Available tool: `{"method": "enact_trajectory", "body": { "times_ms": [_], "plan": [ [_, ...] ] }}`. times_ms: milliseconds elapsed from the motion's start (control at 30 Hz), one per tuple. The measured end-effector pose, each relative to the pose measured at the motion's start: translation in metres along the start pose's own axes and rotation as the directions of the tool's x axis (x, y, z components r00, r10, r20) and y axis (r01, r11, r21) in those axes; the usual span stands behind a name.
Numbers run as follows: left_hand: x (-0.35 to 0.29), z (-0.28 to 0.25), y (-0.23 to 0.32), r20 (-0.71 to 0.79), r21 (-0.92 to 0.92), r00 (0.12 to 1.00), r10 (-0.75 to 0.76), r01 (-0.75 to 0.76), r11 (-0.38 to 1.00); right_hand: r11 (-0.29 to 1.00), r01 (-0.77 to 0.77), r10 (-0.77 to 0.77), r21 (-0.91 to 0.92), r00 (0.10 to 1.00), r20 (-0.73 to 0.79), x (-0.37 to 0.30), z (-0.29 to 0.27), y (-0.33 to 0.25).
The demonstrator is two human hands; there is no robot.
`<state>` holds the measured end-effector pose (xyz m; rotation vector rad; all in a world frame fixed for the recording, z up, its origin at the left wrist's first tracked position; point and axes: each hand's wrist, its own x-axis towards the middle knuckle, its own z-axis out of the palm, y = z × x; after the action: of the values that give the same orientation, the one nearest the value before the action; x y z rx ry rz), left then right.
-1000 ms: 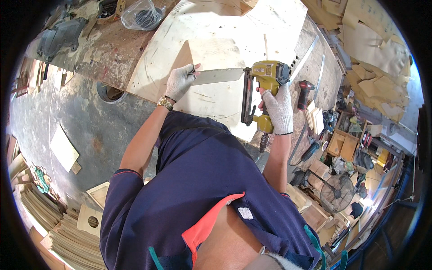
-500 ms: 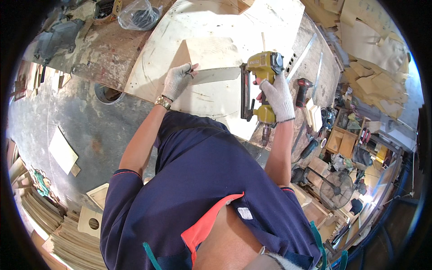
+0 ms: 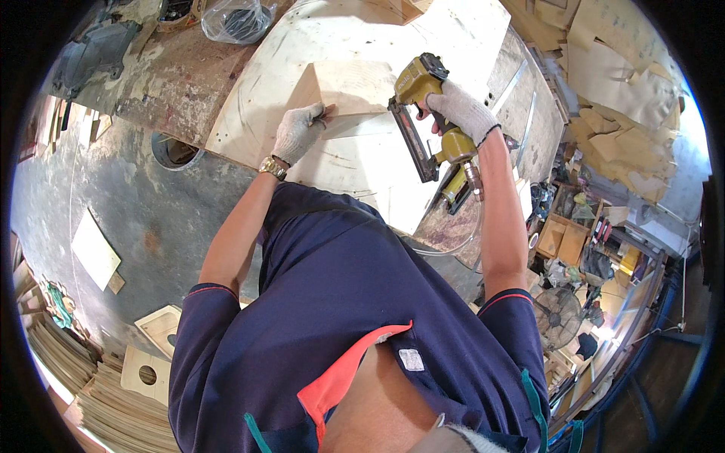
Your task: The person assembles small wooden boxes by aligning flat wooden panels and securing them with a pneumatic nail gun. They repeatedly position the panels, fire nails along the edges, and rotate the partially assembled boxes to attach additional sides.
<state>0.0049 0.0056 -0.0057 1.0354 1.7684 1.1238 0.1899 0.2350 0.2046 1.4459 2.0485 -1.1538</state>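
Observation:
My right hand (image 3: 462, 111), in a white knitted glove, grips a yellow-green pneumatic nail gun (image 3: 421, 81). Its long dark magazine slants down to the left, and an air hose (image 3: 472, 226) runs from its lower end. The gun is held to the right of a pale wooden piece (image 3: 355, 84), apart from it as far as I can see. This piece is made of boards meeting at a corner. My gloved left hand (image 3: 298, 134) has its fingers closed on the near left end of the wooden piece, which rests on a large pale board (image 3: 249, 113).
A second yellow-green tool (image 3: 457, 187) lies at the board's right edge. Beyond my right forearm are metal strips (image 3: 525, 124) and a standing fan (image 3: 557, 317). A clear plastic bag (image 3: 238, 21) sits far left. Stacked thin boards (image 3: 124, 408) stand at lower left.
My right hand has moved the nail gun up and to the left, tilting it, which uncovers the second tool and the hose. My left hand stays by the wooden piece.

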Motion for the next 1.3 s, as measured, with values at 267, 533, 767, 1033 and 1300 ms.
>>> {"method": "enact_trajectory", "body": {
  "times_ms": [267,533,767,1033,1300],
  "plan": [
    [0.005,0.004,-0.014,0.017,0.076,1.0,0.009,-0.01,0.997,0.992,-0.028,0.026,-0.124,0.999,-0.017,0.006,-0.004,-0.011],
    [-0.003,0.009,-0.006,-0.029,0.068,1.0,-0.005,0.007,0.998,0.978,0.136,-0.093,0.16,0.963,-0.252,-0.058,0.001,-0.005],
    [0.009,0.01,-0.016,-0.094,0.037,0.993,-0.076,0.08,0.996,0.906,0.188,-0.042,0.38,0.931,-0.362,-0.113,0.022,0.043],
    [0.071,0.037,-0.033,0.025,-0.57,0.943,-0.332,0.286,0.77,0.849,0.259,-0.056,0.461,0.911,-0.409,-0.131,0.055,0.071],
    [0.022,0.049,0.019,-0.082,-0.271,0.995,-0.056,0.032,0.962,0.837,0.166,0.047,0.521,0.927,-0.371,-0.113,0.097,0.083]
  ]
}}
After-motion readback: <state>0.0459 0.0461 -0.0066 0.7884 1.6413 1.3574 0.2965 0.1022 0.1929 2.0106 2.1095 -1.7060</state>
